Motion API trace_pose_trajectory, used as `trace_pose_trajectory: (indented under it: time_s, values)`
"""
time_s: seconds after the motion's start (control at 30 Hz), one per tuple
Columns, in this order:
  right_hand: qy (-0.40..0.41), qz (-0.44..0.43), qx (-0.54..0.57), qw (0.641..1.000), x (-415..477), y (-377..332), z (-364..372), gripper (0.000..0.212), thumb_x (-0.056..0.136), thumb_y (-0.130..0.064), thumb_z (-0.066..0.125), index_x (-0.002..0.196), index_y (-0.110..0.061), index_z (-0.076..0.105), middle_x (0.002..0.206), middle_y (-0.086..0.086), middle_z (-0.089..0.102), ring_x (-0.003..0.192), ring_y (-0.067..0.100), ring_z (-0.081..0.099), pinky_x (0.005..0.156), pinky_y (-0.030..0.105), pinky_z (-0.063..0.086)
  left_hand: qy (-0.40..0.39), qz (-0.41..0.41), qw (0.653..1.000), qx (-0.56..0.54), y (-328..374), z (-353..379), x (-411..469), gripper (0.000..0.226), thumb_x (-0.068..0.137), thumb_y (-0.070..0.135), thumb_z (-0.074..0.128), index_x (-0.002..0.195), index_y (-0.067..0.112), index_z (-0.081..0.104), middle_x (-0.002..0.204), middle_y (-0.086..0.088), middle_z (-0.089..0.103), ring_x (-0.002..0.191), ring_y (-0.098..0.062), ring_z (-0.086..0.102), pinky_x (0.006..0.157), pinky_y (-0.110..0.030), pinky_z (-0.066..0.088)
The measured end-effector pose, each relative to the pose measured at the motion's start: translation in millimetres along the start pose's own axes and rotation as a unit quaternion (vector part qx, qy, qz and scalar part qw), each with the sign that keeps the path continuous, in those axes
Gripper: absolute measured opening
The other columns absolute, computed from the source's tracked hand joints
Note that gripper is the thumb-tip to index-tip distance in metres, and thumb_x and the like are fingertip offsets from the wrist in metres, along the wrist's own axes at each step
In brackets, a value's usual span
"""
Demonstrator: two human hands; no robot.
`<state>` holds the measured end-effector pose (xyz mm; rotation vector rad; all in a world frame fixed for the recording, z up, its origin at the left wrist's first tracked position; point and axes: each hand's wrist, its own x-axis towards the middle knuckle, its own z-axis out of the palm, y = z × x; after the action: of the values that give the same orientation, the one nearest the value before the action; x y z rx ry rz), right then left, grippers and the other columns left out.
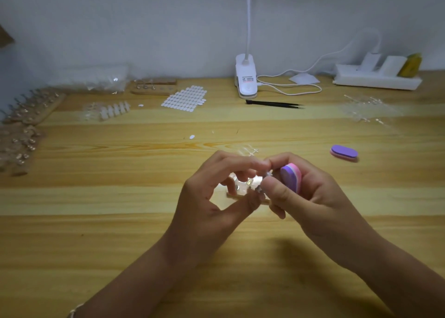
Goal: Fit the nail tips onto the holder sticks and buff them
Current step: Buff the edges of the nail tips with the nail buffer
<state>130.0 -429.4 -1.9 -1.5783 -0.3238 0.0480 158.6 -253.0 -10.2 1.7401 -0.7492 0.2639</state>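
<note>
Buffing seems to be in hand: just above the wooden table (96,221), the left hand (212,197) pinches a clear holder stick (242,182) between thumb and fingertips while the right hand (313,197), fingers curled, grips a purple-pink buffer block (291,177) just beside its end, so next comes light, steady stroking.

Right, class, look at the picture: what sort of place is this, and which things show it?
Most likely a home craft desk for making press-on nails, not a salon: a clip-on lamp on a wooden desk, racks of holder sticks at the left, a purple buffer block.
</note>
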Motion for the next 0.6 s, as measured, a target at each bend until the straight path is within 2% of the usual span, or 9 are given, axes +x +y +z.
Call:
trace_pose_trajectory:
  time_s: [0.07, 0.17, 0.23, 0.3, 0.4, 0.5, 0.57, 0.6]
  values:
    - [0.011, 0.002, -0.009, 1.0, 0.1, 3.2, 0.2, 0.017, 0.084, -0.046, 0.067, 0.094, -0.033, 0.067, 0.068, 0.02, 0.043, 0.063, 0.04, 0.039, 0.057, 0.037, 0.041, 0.003, 0.0, 1.0, 0.003, -0.5, 1.1, -0.7, 0.032, 0.081, 0.009, 0.078, 0.111, 0.014, 0.067, 0.099, -0.002, 0.066, 0.088, -0.023, 0.062, 0.065, -0.033, 0.05]
    - [0.03, -0.012, -0.033, 0.999, 0.5, 6.4, 0.3, 0.015, 0.083, -0.044, 0.068, 0.094, -0.034, 0.066, 0.064, 0.021, 0.04, 0.06, 0.041, 0.038, 0.053, 0.037, 0.041, 0.004, 0.007, 1.0, 0.026, -0.1, 1.1, -1.8, 0.04, 0.077, 0.003, 0.08, 0.113, 0.014, 0.068, 0.1, 0.0, 0.067, 0.088, -0.02, 0.064, 0.064, -0.031, 0.05]
    - [0.041, -0.033, -0.085, 0.995, 0.6, 7.8, 0.6, 0.015, 0.085, -0.044, 0.066, 0.094, -0.033, 0.064, 0.062, 0.012, 0.044, 0.057, 0.033, 0.042, 0.05, 0.037, 0.042, 0.012, 0.018, 0.998, 0.055, 1.3, 2.3, -2.8, 0.044, 0.073, 0.003, 0.082, 0.114, 0.014, 0.069, 0.1, 0.002, 0.069, 0.086, -0.018, 0.064, 0.062, -0.03, 0.051]
    - [0.047, -0.049, -0.123, 0.99, 0.2, 9.5, 1.6, 0.017, 0.086, -0.045, 0.063, 0.092, -0.029, 0.061, 0.064, 0.004, 0.052, 0.053, 0.015, 0.045, 0.047, 0.026, 0.041, 0.031, 0.039, 0.994, 0.095, 1.9, 4.6, -4.1, 0.04, 0.074, 0.007, 0.083, 0.111, 0.014, 0.07, 0.098, 0.004, 0.071, 0.083, -0.014, 0.065, 0.06, -0.03, 0.05]
    - [0.04, -0.059, -0.13, 0.989, -1.0, 11.0, 3.5, 0.016, 0.088, -0.044, 0.062, 0.092, -0.029, 0.06, 0.062, -0.008, 0.054, 0.053, 0.006, 0.048, 0.05, 0.019, 0.041, 0.056, 0.057, 0.988, 0.133, 1.2, 5.8, -6.2, 0.032, 0.077, 0.013, 0.081, 0.107, 0.015, 0.071, 0.099, 0.005, 0.071, 0.084, -0.009, 0.065, 0.061, -0.026, 0.051]
    - [0.033, -0.062, -0.108, 0.992, -1.8, 10.4, 1.5, 0.016, 0.088, -0.042, 0.061, 0.1, -0.032, 0.058, 0.066, -0.006, 0.05, 0.055, 0.016, 0.045, 0.049, 0.032, 0.042, 0.075, -0.006, 0.995, 0.064, 1.4, 2.9, -4.7, 0.033, 0.078, 0.017, 0.08, 0.11, 0.017, 0.071, 0.101, 0.006, 0.071, 0.087, -0.014, 0.067, 0.064, -0.026, 0.053]
    - [0.05, -0.056, -0.098, 0.992, -0.9, 11.1, -3.3, 0.021, 0.085, -0.041, 0.052, 0.107, -0.037, 0.053, 0.075, -0.006, 0.049, 0.063, 0.02, 0.046, 0.055, 0.039, 0.044, 0.076, -0.072, 0.994, -0.038, 2.2, 2.0, -3.6, 0.034, 0.08, 0.018, 0.075, 0.113, 0.021, 0.07, 0.099, 0.005, 0.073, 0.086, -0.014, 0.068, 0.067, -0.024, 0.053]
    - [0.062, -0.056, -0.095, 0.992, 0.0, 12.3, -5.6, 0.023, 0.085, -0.04, 0.047, 0.108, -0.041, 0.05, 0.081, -0.009, 0.05, 0.066, 0.018, 0.047, 0.056, 0.038, 0.046, 0.07, -0.1, 0.988, -0.093, 2.7, 2.3, -3.2, 0.033, 0.081, 0.018, 0.072, 0.114, 0.021, 0.069, 0.097, 0.002, 0.074, 0.085, -0.012, 0.069, 0.068, -0.023, 0.053]
